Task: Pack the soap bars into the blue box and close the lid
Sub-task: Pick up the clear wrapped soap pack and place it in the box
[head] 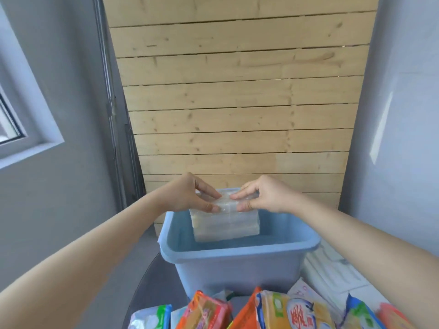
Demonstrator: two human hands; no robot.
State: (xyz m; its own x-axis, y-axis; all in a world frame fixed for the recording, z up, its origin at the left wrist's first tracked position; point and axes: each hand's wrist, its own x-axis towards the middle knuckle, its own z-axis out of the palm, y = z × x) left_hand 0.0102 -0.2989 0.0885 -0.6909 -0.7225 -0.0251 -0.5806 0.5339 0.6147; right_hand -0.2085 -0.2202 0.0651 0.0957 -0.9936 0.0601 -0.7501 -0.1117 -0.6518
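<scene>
Head: hands' (190,195) grip, probably soap (225,222)

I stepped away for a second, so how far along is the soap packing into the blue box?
Early stage. Done: nothing visibly packed yet. In hand: the left hand and right hand pinch a clear-wrapped stack of soap bars by its top, partly inside the blue box. Left: the colourful soap packets in front of it still wait, and no lid is on.

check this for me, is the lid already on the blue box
No, the blue box stands open at the top, and both the left hand and the right hand grip a clear-wrapped stack of soap bars over its opening.
</scene>
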